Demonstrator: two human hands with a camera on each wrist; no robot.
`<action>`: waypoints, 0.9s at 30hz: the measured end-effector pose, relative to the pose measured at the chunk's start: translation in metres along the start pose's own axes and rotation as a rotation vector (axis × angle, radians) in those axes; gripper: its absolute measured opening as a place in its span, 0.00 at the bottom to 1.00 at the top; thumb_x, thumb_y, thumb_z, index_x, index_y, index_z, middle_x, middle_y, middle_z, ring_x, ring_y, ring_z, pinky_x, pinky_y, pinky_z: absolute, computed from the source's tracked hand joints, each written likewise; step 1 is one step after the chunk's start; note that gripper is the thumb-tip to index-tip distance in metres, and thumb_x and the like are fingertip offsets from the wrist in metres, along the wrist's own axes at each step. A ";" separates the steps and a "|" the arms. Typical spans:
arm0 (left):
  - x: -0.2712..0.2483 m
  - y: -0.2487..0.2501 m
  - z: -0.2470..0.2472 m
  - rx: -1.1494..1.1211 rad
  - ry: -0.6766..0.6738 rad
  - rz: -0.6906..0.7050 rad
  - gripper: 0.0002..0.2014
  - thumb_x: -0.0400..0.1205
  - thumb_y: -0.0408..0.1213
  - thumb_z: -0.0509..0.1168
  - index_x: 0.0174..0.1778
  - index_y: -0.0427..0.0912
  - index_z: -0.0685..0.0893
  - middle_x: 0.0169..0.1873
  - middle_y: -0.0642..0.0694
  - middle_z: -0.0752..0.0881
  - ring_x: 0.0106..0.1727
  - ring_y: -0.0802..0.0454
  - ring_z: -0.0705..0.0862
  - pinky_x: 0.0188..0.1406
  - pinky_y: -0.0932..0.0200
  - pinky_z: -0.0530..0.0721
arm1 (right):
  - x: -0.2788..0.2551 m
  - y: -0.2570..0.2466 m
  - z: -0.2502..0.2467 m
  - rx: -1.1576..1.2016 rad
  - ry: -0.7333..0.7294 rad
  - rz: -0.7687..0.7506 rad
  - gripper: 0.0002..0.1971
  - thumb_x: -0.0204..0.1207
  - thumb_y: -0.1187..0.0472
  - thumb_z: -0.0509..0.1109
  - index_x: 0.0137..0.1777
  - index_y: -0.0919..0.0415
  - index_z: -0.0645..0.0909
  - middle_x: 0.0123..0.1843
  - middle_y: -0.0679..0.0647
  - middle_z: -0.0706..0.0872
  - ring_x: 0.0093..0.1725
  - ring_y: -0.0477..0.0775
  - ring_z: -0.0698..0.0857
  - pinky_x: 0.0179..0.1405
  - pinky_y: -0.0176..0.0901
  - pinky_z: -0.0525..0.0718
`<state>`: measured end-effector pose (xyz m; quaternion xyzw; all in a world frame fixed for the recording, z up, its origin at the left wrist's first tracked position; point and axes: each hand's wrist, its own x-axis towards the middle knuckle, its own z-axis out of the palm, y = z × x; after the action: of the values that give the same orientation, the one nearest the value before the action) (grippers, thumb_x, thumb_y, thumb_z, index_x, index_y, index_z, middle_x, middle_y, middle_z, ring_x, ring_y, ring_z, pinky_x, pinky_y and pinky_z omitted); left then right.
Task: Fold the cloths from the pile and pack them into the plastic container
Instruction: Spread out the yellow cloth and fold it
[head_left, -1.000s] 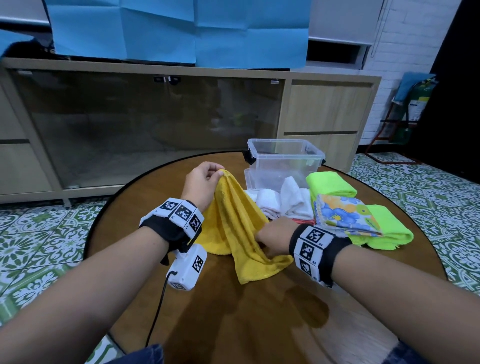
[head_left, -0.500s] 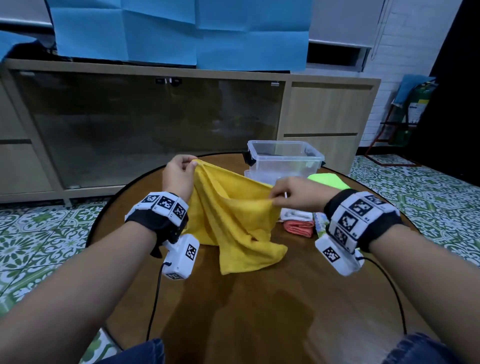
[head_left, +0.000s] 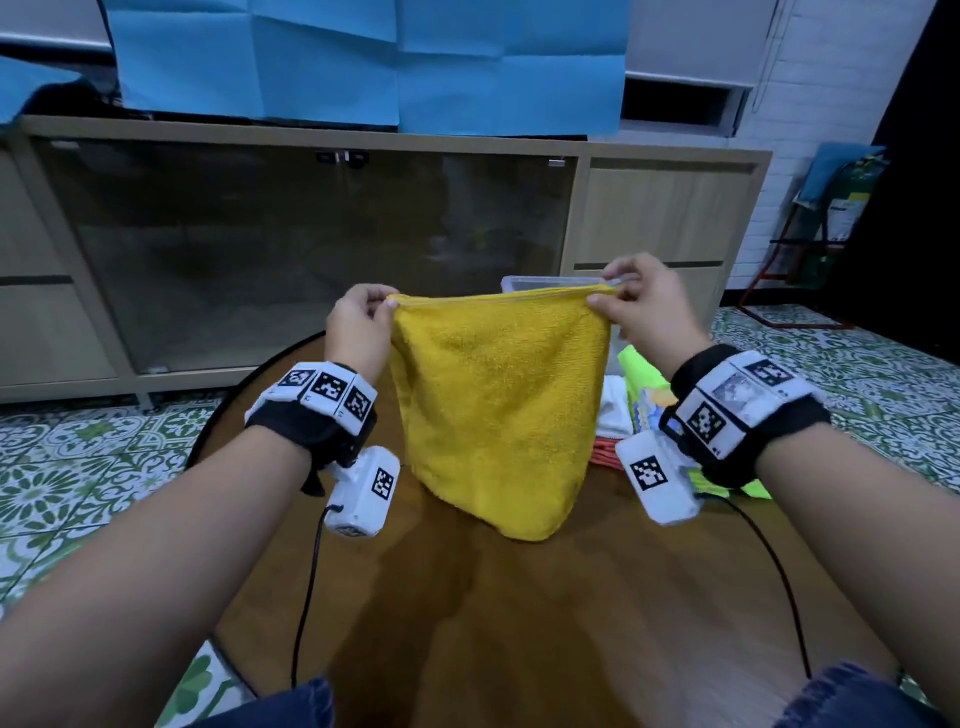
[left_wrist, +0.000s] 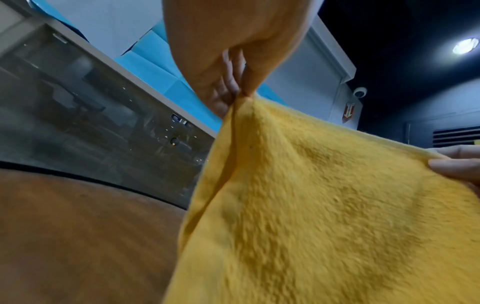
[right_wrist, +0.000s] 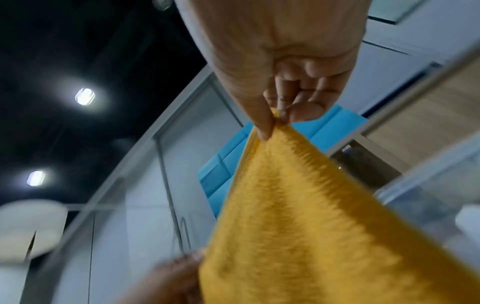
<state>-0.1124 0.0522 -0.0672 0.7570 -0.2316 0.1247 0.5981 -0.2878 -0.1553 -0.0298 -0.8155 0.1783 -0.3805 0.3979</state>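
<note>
A yellow terry cloth (head_left: 498, 410) hangs spread above the round wooden table (head_left: 519, 623), its top edge pulled straight. My left hand (head_left: 382, 306) pinches its upper left corner (left_wrist: 244, 96) between thumb and fingers. My right hand (head_left: 605, 291) pinches the upper right corner (right_wrist: 274, 121) the same way. The lower edge of the yellow cloth hangs just over the tabletop. Behind the cloth only a strip of the clear plastic container's rim (head_left: 540, 280) shows. The pile of cloths (head_left: 631, 395) lies to the right: white, lime green, a flowered one and an orange-red one, partly hidden.
A long wooden sideboard with dark glass doors (head_left: 311, 249) stands behind the table. Blue paper sheets (head_left: 363, 57) hang above it. Green patterned floor tiles (head_left: 78, 467) surround the table. Cables (head_left: 306, 597) run from both wrist cameras across the near tabletop.
Both hands have risen and moved apart. My right hand went from the yellow cloth's lower part up to its right corner, and the bunched cloth now hangs flat and lifted off the table.
</note>
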 end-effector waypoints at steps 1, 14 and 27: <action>0.001 -0.005 0.001 0.058 -0.067 -0.016 0.09 0.84 0.33 0.61 0.55 0.37 0.84 0.46 0.44 0.84 0.49 0.51 0.82 0.51 0.58 0.80 | -0.001 0.000 0.002 0.087 -0.003 0.057 0.13 0.73 0.67 0.74 0.49 0.51 0.75 0.34 0.50 0.76 0.33 0.47 0.76 0.32 0.37 0.75; -0.016 -0.011 0.001 0.394 -0.544 -0.057 0.05 0.81 0.36 0.67 0.48 0.41 0.87 0.46 0.45 0.88 0.46 0.54 0.85 0.50 0.57 0.80 | -0.035 -0.002 0.049 0.223 -0.192 0.132 0.15 0.74 0.74 0.69 0.35 0.53 0.79 0.34 0.47 0.81 0.30 0.32 0.78 0.26 0.17 0.71; -0.047 0.032 0.031 0.073 -0.701 -0.123 0.16 0.81 0.43 0.67 0.40 0.31 0.86 0.29 0.45 0.82 0.22 0.66 0.80 0.17 0.79 0.70 | -0.045 0.008 0.072 0.043 -0.248 0.100 0.14 0.70 0.69 0.76 0.32 0.53 0.77 0.32 0.51 0.80 0.36 0.50 0.80 0.40 0.38 0.79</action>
<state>-0.1713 0.0258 -0.0699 0.7872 -0.3720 -0.1707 0.4612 -0.2621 -0.0964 -0.0861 -0.8376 0.1602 -0.2603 0.4528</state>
